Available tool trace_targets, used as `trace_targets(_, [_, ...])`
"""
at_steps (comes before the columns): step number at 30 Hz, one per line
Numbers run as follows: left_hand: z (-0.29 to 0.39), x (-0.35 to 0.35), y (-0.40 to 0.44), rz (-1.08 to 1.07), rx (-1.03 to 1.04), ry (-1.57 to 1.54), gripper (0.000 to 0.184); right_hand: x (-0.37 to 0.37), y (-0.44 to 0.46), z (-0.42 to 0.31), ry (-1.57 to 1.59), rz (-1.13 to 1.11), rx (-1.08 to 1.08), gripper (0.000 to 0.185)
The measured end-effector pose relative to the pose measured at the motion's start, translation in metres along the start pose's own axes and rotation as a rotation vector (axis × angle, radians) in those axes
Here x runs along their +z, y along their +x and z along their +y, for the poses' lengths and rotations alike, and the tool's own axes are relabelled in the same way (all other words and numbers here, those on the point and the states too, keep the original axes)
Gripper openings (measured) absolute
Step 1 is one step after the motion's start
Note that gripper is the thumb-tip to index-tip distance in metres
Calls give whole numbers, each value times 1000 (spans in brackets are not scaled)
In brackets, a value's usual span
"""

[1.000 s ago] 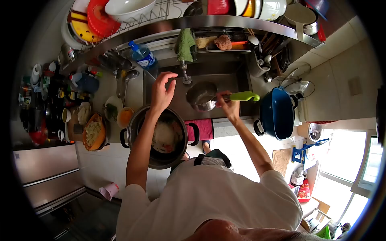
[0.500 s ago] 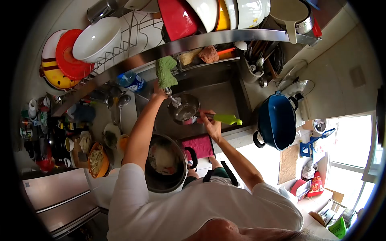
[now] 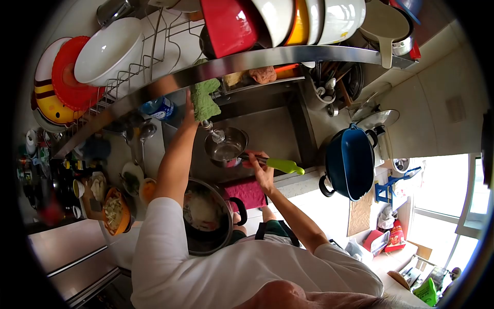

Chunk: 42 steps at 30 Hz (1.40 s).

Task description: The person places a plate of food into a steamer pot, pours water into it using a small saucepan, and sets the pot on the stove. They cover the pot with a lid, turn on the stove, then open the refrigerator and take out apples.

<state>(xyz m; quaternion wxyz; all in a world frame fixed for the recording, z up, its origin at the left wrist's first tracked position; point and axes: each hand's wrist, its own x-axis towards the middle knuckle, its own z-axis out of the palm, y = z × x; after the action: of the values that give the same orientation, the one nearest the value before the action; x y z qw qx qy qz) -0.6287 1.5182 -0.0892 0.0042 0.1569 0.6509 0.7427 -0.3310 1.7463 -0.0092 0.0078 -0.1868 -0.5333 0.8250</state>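
My right hand (image 3: 260, 166) is closed around the handle of a small metal saucepan (image 3: 225, 151), whose green grip (image 3: 286, 166) sticks out to the right. The pan is held in the sink (image 3: 280, 129), with its mouth just below the end of the faucet (image 3: 216, 135). A green cloth (image 3: 207, 98) hangs over the faucet. My left hand (image 3: 190, 109) reaches up beside the cloth at the faucet's base. Its fingers are partly hidden, so what it touches does not show clearly.
A large dark pot (image 3: 226, 232) with pale contents stands left of the sink front. A blue basin (image 3: 358, 162) sits at right. Overhead runs a metal rack edge (image 3: 288, 54) holding bowls. A bottle (image 3: 158, 108), ladles and an orange bowl (image 3: 125, 222) are at left.
My left hand has reached a little farther toward the back, beside the cloth. The saucepan stays under the faucet in my right hand. The whole view has shifted slightly.
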Motion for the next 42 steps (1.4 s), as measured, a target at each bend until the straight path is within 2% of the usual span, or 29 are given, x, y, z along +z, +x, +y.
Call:
trace_targets(1, [-5,-2,2,-2,-3,-66,41,0,0,0,-6,2,0,24])
trace_targets(4, [-19,-16,6,-36,-262,-555,49,1,0,-2,-12,13,-10,23])
trace_targets(6, [-28,-23,0,12,-357,-649,51,1,-2,-3,-2,29,-31,22])
trace_targets(7, [-29,-26,-3,73,-362,-578,50,0,-2,-2,-7,31,-31,22])
trace_targets(9, [-27,-33,-9,34,-198,-28,48,-1,-3,1,-15,35,-32,22])
trace_targets(10, [-13,-32,-13,-66,-22,447,46,-1,-5,0,-16,37,-36,21])
trace_targets(12, [24,-25,-20,-333,6,1001,44,-1,-8,-2,-15,40,-47,21])
trace_targets(13, [70,1,-24,-498,-155,1073,43,-1,-10,-3,-18,34,-53,22])
trace_targets(15, [110,32,-52,-593,-660,1111,43,-2,-13,-1,-25,20,-65,22])
trace_targets(16, [117,36,-67,-510,-992,1064,44,-1,-14,-1,-18,15,-74,22])
trace_targets(18, [106,25,-98,-469,-1186,801,56,1,-18,-3,-6,3,-93,23])
trace_targets(21, [119,33,-123,-294,-1182,536,42,6,-27,-16,2,-14,-89,23])
trace_targets(24, [108,32,-136,-226,-1012,459,40,5,-29,-15,-22,-61,-122,25])
trace_targets(27, [117,40,-140,-113,-887,602,32,5,-33,-21,-44,-138,-130,25])
trace_targets(29, [110,31,-141,-59,-893,639,22,-7,-32,-9,-324,-88,-302,26])
trace_targets(31, [116,29,-142,-41,-838,650,21,-39,-28,13,-460,-129,-211,29])
trace_targets(33, [135,36,-142,-38,-803,684,22,-88,-19,28,-443,-242,146,36])
trace_targets(36, [135,37,-143,-43,-807,722,24,-112,-26,24,135,-212,307,51])
trace_targets(37, [135,37,-142,-48,-817,733,25,-111,-24,2,140,-238,436,60])
trace_targets(39, [133,36,-144,-45,-758,681,19,-108,-24,-22,511,-483,539,63])
trace_targets(41, [128,36,-143,-54,-721,710,20,-69,-47,-81,459,-362,638,61])
trace_targets(42, [128,37,-142,-55,-716,716,20,-65,-49,-88,471,-385,666,59])
